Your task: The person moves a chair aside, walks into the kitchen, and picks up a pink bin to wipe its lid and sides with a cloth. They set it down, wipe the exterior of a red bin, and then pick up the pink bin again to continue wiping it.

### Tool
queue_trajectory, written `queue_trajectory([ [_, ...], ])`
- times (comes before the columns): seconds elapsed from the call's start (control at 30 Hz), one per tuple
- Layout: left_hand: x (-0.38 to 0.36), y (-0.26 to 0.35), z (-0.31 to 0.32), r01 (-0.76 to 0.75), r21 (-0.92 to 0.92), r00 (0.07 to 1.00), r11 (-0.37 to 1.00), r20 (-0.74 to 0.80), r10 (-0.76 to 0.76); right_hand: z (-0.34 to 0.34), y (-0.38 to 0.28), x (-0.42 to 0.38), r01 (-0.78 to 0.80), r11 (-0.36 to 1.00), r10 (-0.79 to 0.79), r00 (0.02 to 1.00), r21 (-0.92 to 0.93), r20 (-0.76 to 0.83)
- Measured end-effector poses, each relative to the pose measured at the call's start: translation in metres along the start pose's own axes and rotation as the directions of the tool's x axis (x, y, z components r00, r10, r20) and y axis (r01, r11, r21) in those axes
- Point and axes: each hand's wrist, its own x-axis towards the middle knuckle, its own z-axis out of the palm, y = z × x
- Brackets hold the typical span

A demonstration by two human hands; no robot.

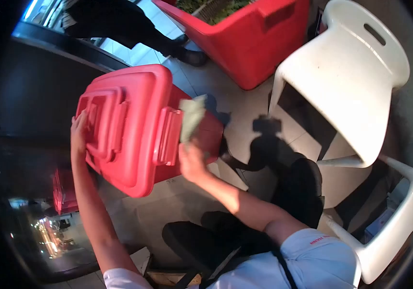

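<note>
A red plastic storage box [206, 135] is tilted on its side, with its lid [139, 115] turned toward the left. My left hand [79, 127] grips the far left side of the lid, its fingers curled in at the raised handle part. In my right hand [192, 161] is a pale green cloth [192, 115], somewhat blurred. The cloth lies against the box's side, right by the lid's clip latch [169, 137]. Part of the box's lower side is hidden behind my right hand and forearm.
A large red tub [259, 43] with greenery in it stands at the top. Two white chairs [336, 72] are on the right. Another person's legs [120, 24] show at the top left, near a dark panel [33, 91]. Grey floor tiles [245, 111] lie between.
</note>
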Motion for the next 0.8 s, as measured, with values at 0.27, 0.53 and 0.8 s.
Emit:
queue_trajectory([
  [0.27, -0.018, 0.034, 0.013, 0.152, -0.381, 0.987, 0.912, 0.104, -0.121, 0.028, 0.209, -0.058, -0.764, 0.614, 0.788, 0.583, 0.197, -0.198],
  [0.53, -0.041, 0.071, 0.043, 0.290, -0.662, 0.957, 0.691, 0.203, -0.206, 0.033, 0.102, 0.013, -0.228, 0.512, 0.401, 0.916, 0.828, 0.004],
  [0.8, -0.043, 0.080, 0.049, 0.239, -0.599, 0.970, 0.764, 0.105, -0.221, 0.017, 0.282, -0.096, -0.634, 0.741, 0.509, 0.745, -0.222, -0.431],
])
